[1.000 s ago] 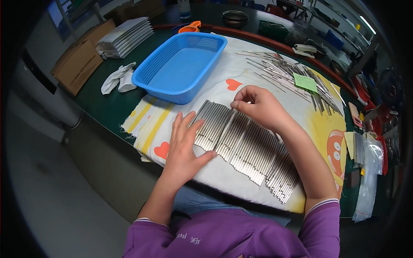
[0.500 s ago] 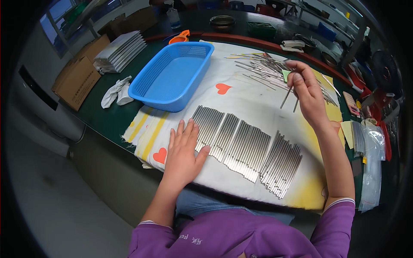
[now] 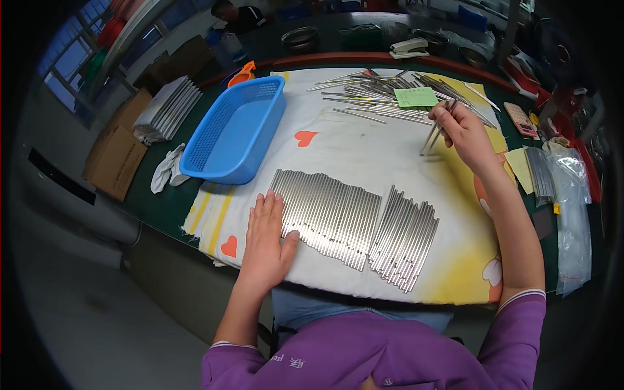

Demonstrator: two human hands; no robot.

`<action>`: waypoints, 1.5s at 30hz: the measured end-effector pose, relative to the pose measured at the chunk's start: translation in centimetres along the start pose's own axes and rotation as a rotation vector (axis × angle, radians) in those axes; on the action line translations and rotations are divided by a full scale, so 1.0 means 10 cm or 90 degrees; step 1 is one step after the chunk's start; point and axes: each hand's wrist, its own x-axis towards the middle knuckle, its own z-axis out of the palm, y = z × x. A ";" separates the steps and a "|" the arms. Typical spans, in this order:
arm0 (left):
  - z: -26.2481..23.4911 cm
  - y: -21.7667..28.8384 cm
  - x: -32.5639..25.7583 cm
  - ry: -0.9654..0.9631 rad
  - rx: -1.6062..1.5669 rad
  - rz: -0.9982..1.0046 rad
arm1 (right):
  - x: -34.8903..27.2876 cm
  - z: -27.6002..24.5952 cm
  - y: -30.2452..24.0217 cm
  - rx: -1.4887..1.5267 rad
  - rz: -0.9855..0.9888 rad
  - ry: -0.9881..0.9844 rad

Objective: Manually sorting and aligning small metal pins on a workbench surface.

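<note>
My left hand (image 3: 268,224) lies flat with its fingers stretched out, against the left end of a row of thin silvery metal rods (image 3: 328,218) laid side by side. To the right of this row, a narrow gap parts it from a second, smaller group of rods (image 3: 404,240). My right hand (image 3: 465,133) is closed in a pinch on a few metal rods (image 3: 430,140), which point down toward the cloth. Beyond it lies a loose, criss-crossed pile of rods (image 3: 364,97), with a green paper note (image 3: 416,97) on top.
A blue plastic basket (image 3: 224,170) stands at the left on the patterned cloth (image 3: 351,146). White gloves (image 3: 169,170), a cardboard box (image 3: 117,159) and a stack of white sheets (image 3: 170,107) lie further left. At the right are a pink calculator (image 3: 520,119) and plastic bags (image 3: 572,214).
The gaps within the left rods have closed, so three groups now form one row. My right hand still holds rods, now lower and tilted the other way. The whole view has shifted.
</note>
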 end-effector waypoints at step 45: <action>0.10 0.08 -0.09 0.213 -0.150 -0.004 | 0.89 -0.97 1.52 -0.649 0.105 0.363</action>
